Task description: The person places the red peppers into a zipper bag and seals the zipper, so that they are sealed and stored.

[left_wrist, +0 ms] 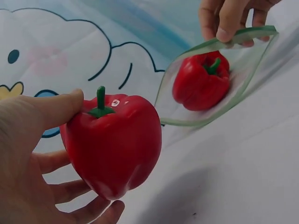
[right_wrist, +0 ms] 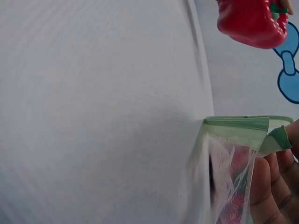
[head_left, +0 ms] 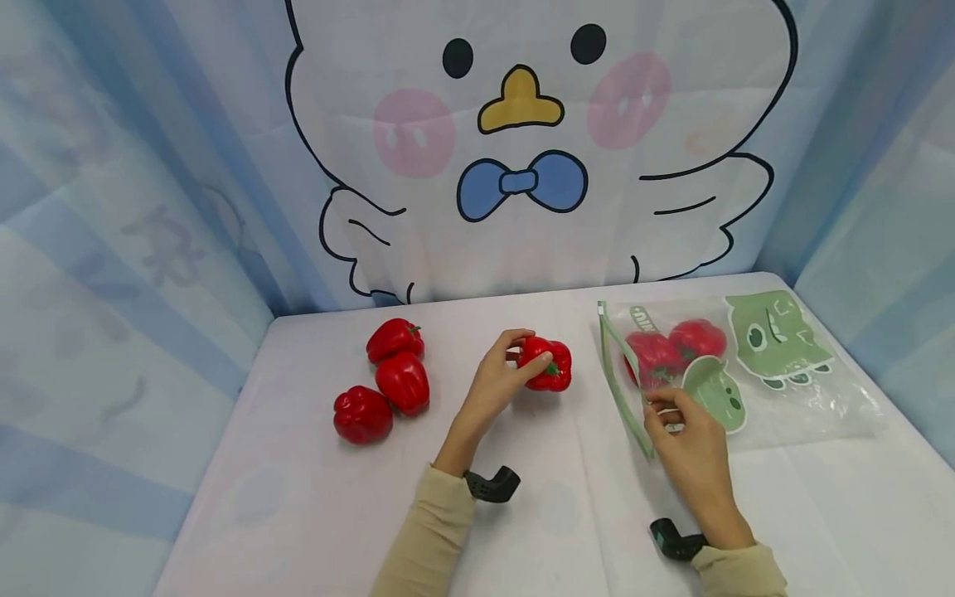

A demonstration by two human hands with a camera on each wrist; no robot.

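Note:
My left hand (head_left: 498, 377) grips a red bell pepper (left_wrist: 114, 144) with a green stem, thumb near the stem and fingers round its side. It is held over the table, left of a clear zip bag (head_left: 806, 414) with green cartoon prints. My right hand (head_left: 690, 444) pinches the green-edged rim of the bag, and in the left wrist view the mouth gapes toward the held pepper. Inside the bag lie two red peppers (head_left: 698, 338); one bagged pepper (left_wrist: 201, 81) shows through the opening. In the right wrist view the green zip strip (right_wrist: 238, 122) runs to my fingers.
Three more red peppers stand in a group on the left of the white table (head_left: 283, 514): a back one (head_left: 394, 340), a middle one (head_left: 404, 384) and a front one (head_left: 362, 415). A curtain (head_left: 522, 249) with a cartoon print hangs behind the table.

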